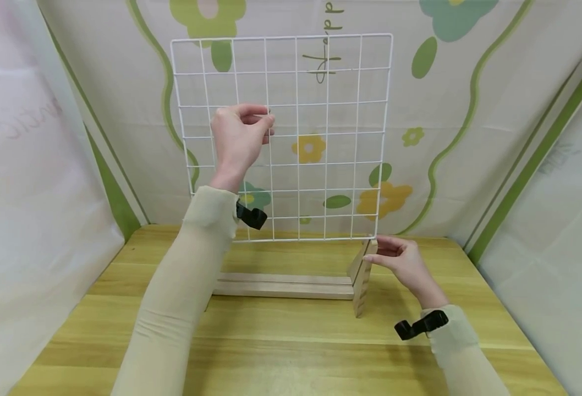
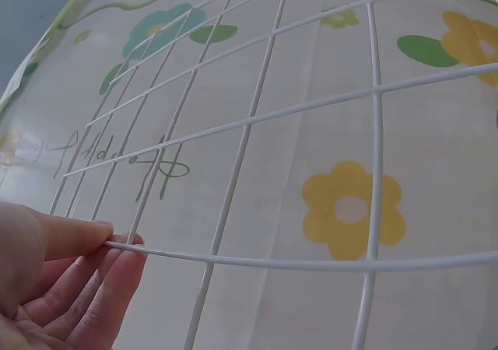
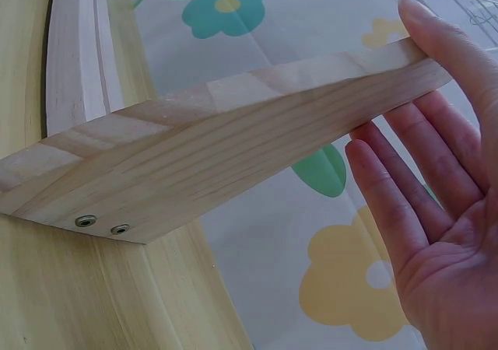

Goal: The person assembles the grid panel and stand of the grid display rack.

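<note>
White grid (image 1: 298, 190) at stand's (image 1: 283, 289) top; left hand (image 1: 239, 137) clamped on grid wire; right hand (image 1: 410, 265) clamped on stand's right panel (image 1: 363, 286).

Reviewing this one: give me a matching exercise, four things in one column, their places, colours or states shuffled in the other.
1. left grip
2. right grip
3. wire grid
4. metal fasteners

A. white, in front of the flowered backdrop
B. low on the wooden side panel, near the table
C. pinching the grid's wire
D. holding the side panel's upper end

Pairs: 1-C, 2-D, 3-A, 4-B
</note>
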{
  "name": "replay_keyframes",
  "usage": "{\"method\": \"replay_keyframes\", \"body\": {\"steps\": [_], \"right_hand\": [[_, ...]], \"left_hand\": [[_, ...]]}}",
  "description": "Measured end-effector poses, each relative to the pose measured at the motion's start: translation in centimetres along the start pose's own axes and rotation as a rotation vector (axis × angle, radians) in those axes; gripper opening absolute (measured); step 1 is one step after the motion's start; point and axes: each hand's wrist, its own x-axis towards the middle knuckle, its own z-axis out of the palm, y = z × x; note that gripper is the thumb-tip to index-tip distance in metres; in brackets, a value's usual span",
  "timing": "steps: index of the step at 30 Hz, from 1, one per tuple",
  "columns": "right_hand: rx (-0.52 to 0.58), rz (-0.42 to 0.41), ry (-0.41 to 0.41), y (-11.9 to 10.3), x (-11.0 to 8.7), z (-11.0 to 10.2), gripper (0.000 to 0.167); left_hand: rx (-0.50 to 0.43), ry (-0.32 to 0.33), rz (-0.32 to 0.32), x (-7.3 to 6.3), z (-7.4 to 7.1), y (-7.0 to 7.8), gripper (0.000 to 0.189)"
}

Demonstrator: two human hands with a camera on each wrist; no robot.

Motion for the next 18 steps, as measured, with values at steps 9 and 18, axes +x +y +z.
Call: {"method": "replay_keyframes", "body": {"steps": [9, 18], "right_hand": [[0.010, -0.019, 0.000, -0.21, 0.10, 0.08, 0.057], [0.029, -0.020, 0.006, -0.14, 0.05, 0.40, 0.053]], "left_hand": [[-0.015, -0.003, 0.004, 0.39, -0.18, 0.25, 0.016], [-0.016, -0.013, 0.009, 0.63, -0.14, 0.47, 0.016]]}}
